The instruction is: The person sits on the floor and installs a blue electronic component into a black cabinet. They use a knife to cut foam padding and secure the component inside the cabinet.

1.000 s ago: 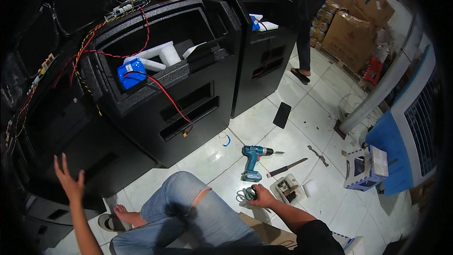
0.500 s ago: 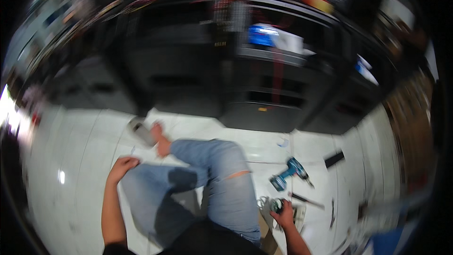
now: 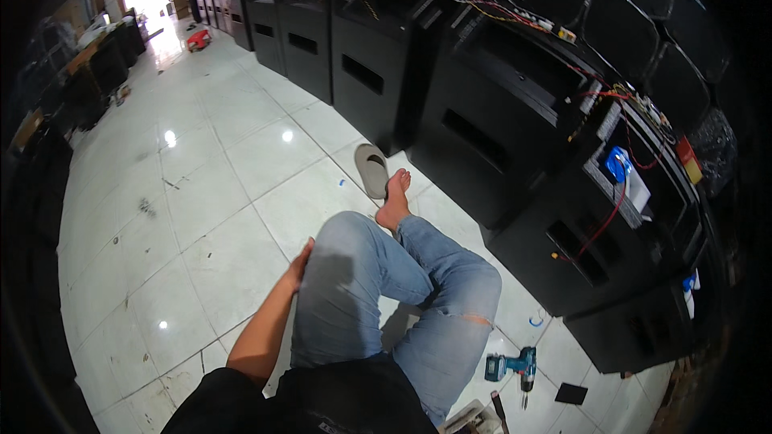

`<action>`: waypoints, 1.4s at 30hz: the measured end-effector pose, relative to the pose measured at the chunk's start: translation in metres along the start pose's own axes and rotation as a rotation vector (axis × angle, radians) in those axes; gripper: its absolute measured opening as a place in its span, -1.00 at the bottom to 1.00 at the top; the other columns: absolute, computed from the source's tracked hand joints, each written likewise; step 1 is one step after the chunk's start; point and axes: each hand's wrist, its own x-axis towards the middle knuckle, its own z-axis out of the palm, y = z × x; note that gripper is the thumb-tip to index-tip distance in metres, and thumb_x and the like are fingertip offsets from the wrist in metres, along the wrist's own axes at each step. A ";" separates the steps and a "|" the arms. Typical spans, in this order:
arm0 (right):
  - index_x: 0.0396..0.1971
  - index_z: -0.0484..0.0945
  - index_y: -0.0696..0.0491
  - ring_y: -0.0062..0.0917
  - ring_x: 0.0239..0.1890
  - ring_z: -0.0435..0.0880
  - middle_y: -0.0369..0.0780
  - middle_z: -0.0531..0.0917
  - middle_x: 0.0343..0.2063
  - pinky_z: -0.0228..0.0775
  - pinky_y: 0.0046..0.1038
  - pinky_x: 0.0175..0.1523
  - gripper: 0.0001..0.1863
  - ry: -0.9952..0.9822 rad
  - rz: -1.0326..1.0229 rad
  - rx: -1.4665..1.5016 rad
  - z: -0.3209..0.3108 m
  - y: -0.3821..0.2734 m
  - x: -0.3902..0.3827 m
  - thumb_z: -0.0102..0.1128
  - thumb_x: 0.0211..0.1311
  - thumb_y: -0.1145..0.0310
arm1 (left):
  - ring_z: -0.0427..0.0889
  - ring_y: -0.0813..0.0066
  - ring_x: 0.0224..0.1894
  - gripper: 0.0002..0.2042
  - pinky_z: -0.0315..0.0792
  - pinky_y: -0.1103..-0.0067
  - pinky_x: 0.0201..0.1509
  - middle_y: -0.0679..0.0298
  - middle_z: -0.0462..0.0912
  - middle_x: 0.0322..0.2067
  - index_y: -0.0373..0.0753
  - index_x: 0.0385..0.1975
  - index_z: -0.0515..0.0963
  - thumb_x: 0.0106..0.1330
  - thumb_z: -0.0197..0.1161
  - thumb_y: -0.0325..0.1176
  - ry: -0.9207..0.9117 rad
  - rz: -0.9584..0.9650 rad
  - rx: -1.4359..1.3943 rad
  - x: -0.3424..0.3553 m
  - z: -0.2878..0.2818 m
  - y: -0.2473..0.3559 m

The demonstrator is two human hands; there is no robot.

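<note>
My left hand (image 3: 301,264) lies against the outer side of my bent left knee, holding nothing, its fingers partly hidden by the jeans. My right hand is out of the picture. On the tiled floor to the right of my legs lies a teal and black cordless drill (image 3: 511,366) with its bit toward me. Beside it is a flat black rectangular piece (image 3: 571,394). A dark-handled slim tool (image 3: 499,412) lies nearer to me, its kind unclear. Next to it, a pale box or tray (image 3: 473,418) is cut off by the lower edge.
A row of black speaker-like cabinets (image 3: 474,133) runs from the right to the far left. Red wires (image 3: 609,221) and a blue packet (image 3: 618,164) hang at the nearer ones. A grey slipper (image 3: 371,170) lies by my bare foot. Something red (image 3: 198,40) stands far off.
My view has swung to the left along the row. My right hand, which held a small round object beside the tools, has left the picture. My left hand stays at the knee.
</note>
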 end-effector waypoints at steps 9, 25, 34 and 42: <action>-0.07 0.62 0.01 -0.03 -0.23 0.71 -0.01 0.71 -0.15 0.57 -0.01 -0.10 -0.48 -0.016 -0.118 -0.070 0.050 -0.032 -0.045 0.19 0.28 -0.15 | 0.52 0.27 0.27 -0.20 0.32 0.42 0.41 0.07 0.56 0.26 -0.34 0.32 0.46 0.50 -0.08 0.35 0.105 0.030 0.189 -0.041 0.015 0.010; 0.10 0.56 0.04 -0.04 -0.14 0.73 -0.02 0.72 -0.08 0.57 -0.06 0.01 -0.43 -0.032 -0.342 -0.044 0.021 -0.154 0.037 0.14 0.31 -0.11 | 0.67 0.39 0.06 -0.60 0.54 0.43 0.17 0.18 0.73 0.01 -0.28 0.12 0.64 0.34 0.41 -0.25 0.171 0.909 0.707 -0.030 0.083 0.119; 0.19 0.53 0.06 -0.05 -0.09 0.74 -0.02 0.73 -0.04 0.56 -0.08 0.07 -0.39 -0.027 -0.289 -0.014 0.031 -0.121 0.023 0.12 0.33 -0.08 | 0.65 0.17 0.17 -0.62 0.46 0.39 0.32 0.09 0.72 0.06 -0.26 0.06 0.68 0.31 0.41 -0.21 0.120 1.059 1.089 -0.004 0.105 0.119; 0.31 0.32 0.18 0.04 0.00 0.69 0.09 0.56 0.11 0.57 -0.10 0.12 -0.18 0.037 0.328 0.158 0.099 -0.012 -0.043 0.29 0.16 -0.03 | 0.60 0.24 0.23 -0.61 0.35 0.42 0.39 0.05 0.67 0.14 -0.36 0.15 0.61 0.33 0.33 -0.40 0.200 0.910 1.038 -0.036 0.119 0.111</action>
